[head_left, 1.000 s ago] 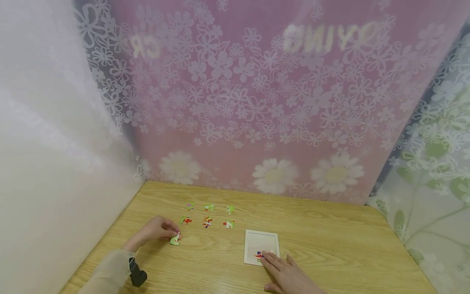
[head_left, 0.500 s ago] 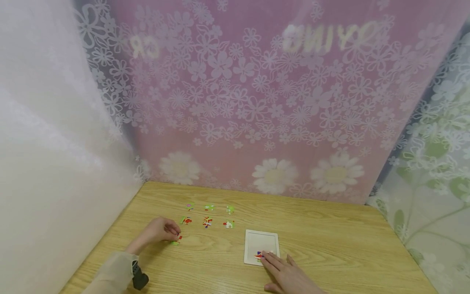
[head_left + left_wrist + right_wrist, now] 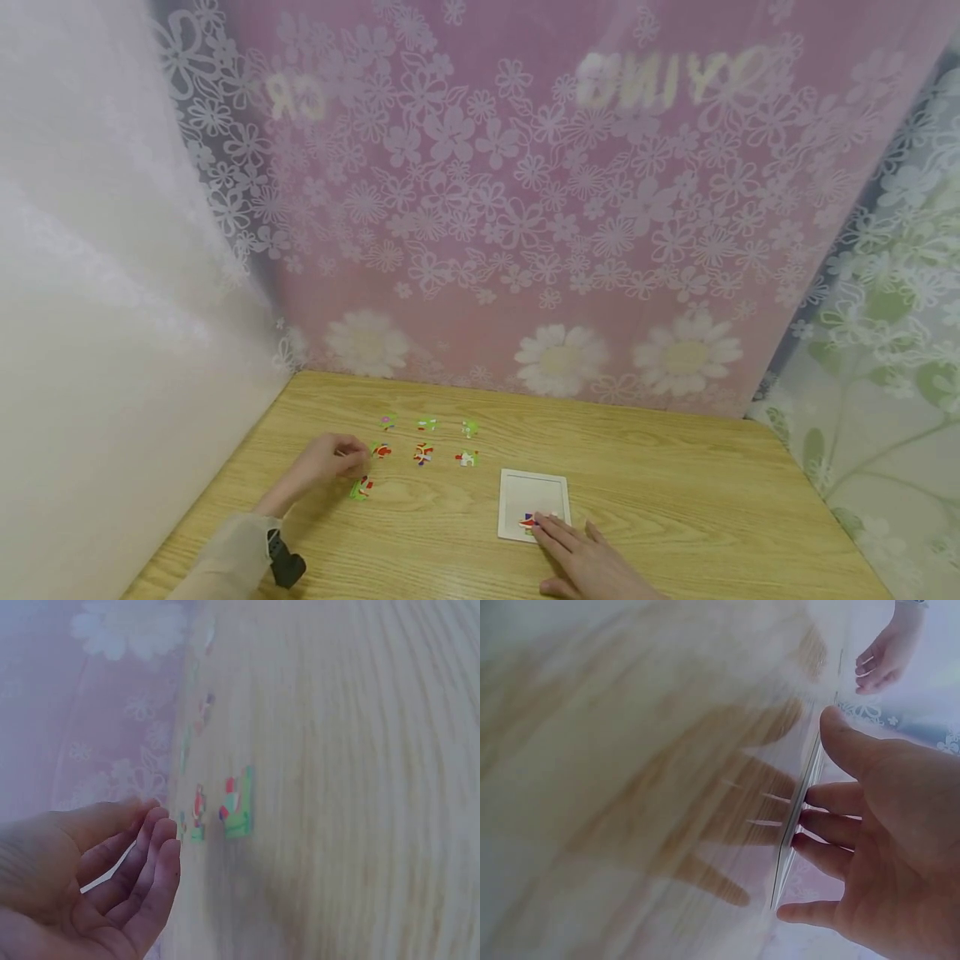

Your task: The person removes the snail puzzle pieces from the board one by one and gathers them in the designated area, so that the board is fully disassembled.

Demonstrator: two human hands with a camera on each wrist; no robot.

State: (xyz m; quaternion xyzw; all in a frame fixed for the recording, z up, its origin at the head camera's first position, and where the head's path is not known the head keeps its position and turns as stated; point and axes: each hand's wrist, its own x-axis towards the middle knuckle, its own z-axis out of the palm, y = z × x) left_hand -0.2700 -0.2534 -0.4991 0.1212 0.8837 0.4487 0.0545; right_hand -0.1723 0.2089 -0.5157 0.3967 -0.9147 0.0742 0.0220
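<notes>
My left hand [image 3: 333,457], fingers loosely bent, hovers at the left of the table beside a corner jigsaw piece [image 3: 362,488] in green, red and white. In the left wrist view this left hand [image 3: 112,870] holds nothing visible, and the corner piece [image 3: 238,806] lies apart from its fingertips. My right hand [image 3: 588,557] rests with straight fingers on the lower part of a white puzzle tray [image 3: 513,492]. A red and blue jigsaw piece [image 3: 527,522] shows in the tray at its fingertips; the fingers cover part of that area.
Two rows of loose jigsaw pieces lie beyond my left hand, among them a red and green piece [image 3: 381,450], a red and yellow piece [image 3: 423,453] and a white and green piece [image 3: 468,458]. A flowered curtain [image 3: 555,208] closes off the table's [image 3: 675,483] far edge.
My left hand has let go of the corner piece and lifted slightly away from it. That piece now lies turned on the table. The right hand has stayed on the tray.
</notes>
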